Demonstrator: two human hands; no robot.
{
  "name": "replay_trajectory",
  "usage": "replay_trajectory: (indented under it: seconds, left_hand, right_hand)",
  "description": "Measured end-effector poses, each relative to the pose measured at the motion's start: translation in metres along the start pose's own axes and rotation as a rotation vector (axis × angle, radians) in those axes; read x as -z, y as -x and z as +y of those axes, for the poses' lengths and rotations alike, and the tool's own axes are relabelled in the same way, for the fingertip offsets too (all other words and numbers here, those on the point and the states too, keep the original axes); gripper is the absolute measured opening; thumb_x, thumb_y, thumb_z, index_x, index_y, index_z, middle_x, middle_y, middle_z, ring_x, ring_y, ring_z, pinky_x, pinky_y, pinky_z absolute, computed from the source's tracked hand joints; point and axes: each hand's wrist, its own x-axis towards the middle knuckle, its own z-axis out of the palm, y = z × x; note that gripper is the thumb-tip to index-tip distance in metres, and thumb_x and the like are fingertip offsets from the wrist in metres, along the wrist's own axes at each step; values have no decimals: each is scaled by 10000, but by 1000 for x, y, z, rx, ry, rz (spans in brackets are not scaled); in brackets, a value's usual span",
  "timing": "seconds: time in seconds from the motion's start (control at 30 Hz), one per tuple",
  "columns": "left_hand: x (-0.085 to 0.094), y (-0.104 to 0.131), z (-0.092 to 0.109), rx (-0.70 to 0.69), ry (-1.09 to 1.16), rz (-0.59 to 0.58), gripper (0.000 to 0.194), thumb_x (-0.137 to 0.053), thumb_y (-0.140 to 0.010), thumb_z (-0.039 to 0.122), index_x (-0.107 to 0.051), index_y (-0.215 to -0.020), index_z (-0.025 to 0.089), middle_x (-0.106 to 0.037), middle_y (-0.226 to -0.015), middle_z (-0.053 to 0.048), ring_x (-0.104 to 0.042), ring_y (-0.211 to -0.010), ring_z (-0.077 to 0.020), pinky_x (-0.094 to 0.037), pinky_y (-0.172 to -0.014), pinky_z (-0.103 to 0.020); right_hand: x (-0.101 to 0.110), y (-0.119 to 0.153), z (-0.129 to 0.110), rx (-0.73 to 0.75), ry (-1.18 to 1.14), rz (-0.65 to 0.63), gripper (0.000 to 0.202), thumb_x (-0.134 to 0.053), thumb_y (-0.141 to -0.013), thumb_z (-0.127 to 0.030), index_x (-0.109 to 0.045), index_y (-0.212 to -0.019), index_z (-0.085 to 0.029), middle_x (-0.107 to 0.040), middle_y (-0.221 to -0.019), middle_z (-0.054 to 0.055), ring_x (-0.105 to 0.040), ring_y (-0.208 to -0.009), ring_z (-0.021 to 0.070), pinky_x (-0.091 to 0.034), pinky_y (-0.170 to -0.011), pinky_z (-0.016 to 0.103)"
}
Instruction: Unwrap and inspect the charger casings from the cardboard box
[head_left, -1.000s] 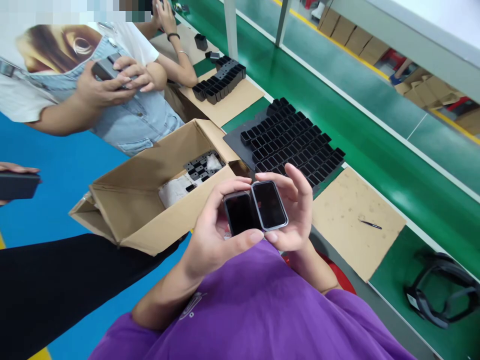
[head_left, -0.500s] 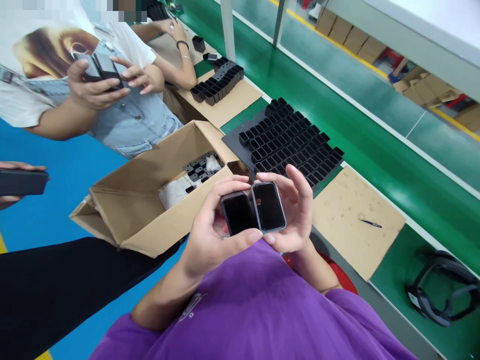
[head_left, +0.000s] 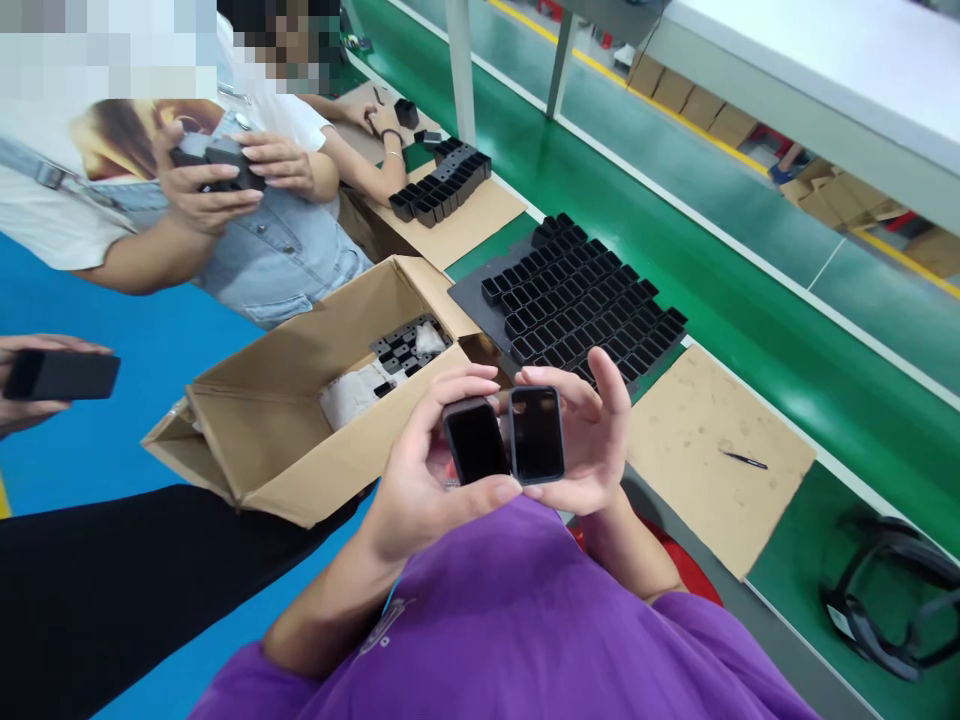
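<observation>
In front of my purple shirt, my left hand point(head_left: 420, 480) is closed around a black rectangular case point(head_left: 476, 440), its hollow-looking dark face turned up toward me. My right hand point(head_left: 592, 440) grips a second black case point(head_left: 536, 434) with a thin greyish rim, thumb low and fingers along its far side. Both cases are held side by side, close together at their lower ends. Their undersides are hidden by my hands.
An open cardboard box point(head_left: 300, 490) with black parts inside stands at left. Many black cases point(head_left: 592, 290) sit in rows on a dark board. Tweezers point(head_left: 745, 460) lie on a cardboard sheet point(head_left: 720, 520), near a black headset-like frame point(head_left: 862, 620). A co-worker's hands point(head_left: 202, 195) hold similar cases.
The case in my right hand has turned more upright, and its rim looks thinner. A small gap now shows between the cases. The view has shifted slightly; the hand at far left reaches further in.
</observation>
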Motion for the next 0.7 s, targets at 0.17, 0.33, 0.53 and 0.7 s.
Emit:
replay_trajectory:
  seconds: [0.17, 0.33, 0.53, 0.7]
  left_hand:
    - [1, 1, 1, 30, 13, -3, 516, -899, -700, 362, -701, -1174, 313, -598, -1339, -60, -633, -1205, -237, -576, -949, -290]
    - [1, 3, 1, 52, 45, -12, 509, -889, -704, 335, -697, -1175, 327, -603, -1347, -51, -626, -1218, -244, -577, -937, -291]
    - [-1, 2, 2, 80, 62, 11, 482, -882, -710, 338, -699, -1155, 307, -621, -1325, -55, -639, -1187, -232, -575, -949, -295]
    - [-2, 3, 1, 87, 86, 6, 482, -880, -715, 314, -699, -1161, 320, -619, -1333, -37, -640, -1205, -221, -569, -957, -272]
  right_hand:
    - [0, 3, 3, -29, 75, -13, 1218, -887, -672, -554, -126, -1606, -374, -648, -1342, 98, -685, -1160, 287, -614, -952, 505]
    - [-1, 1, 2, 4, 37, 1, 1141, -867, -717, -502, -174, -1610, -347, -645, -1347, 100, -692, -1153, 267, -625, -949, 475]
    - [0, 1, 2, -24, 42, -10, 1155, -877, -694, -501, -177, -1603, -370, -633, -1361, 93, -692, -1154, 271, -627, -934, 477]
    - [0, 2, 3, -32, -2, -18, 1143, -883, -697, -457, -189, -1600, -369, -618, -1391, 88, -677, -1187, 271, -614, -960, 471]
